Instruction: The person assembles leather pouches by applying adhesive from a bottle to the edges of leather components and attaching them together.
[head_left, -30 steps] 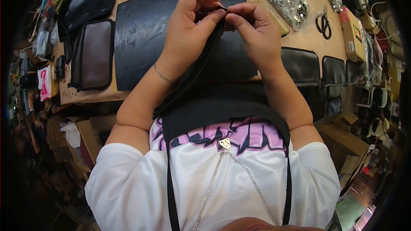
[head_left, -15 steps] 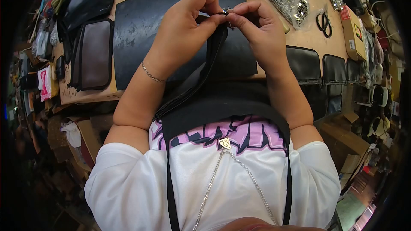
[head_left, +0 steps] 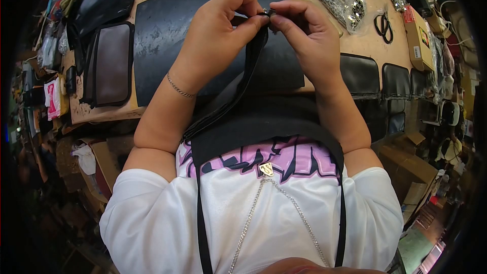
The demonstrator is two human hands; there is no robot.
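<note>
My left hand [head_left: 215, 33] is closed, thumb and fingers pinching the upper end of a long black pouch [head_left: 246, 78] with layered, tape-like edges. From there the pouch hangs edge-on towards my lap, its lower end by my left forearm. My right hand [head_left: 312, 35] is closed too, thumb and forefinger meeting the left fingertips. Between them a small shiny metal piece [head_left: 266, 11], apparently a zipper slider, barely shows; the fingers cover most of it. Both hands are above a black mat [head_left: 167, 35].
Dark flat pouches [head_left: 114, 63] lie stacked left of the mat. At the upper right are a clear bag [head_left: 337, 0] of small metal parts, black-handled scissors [head_left: 384, 28] and a cardboard box [head_left: 418, 40]. Black panels [head_left: 359, 76] lie along the table's right front edge.
My right fingers have shifted slightly around the metal piece, which is now more covered. My left hand keeps its pinch on the pouch, almost still.
</note>
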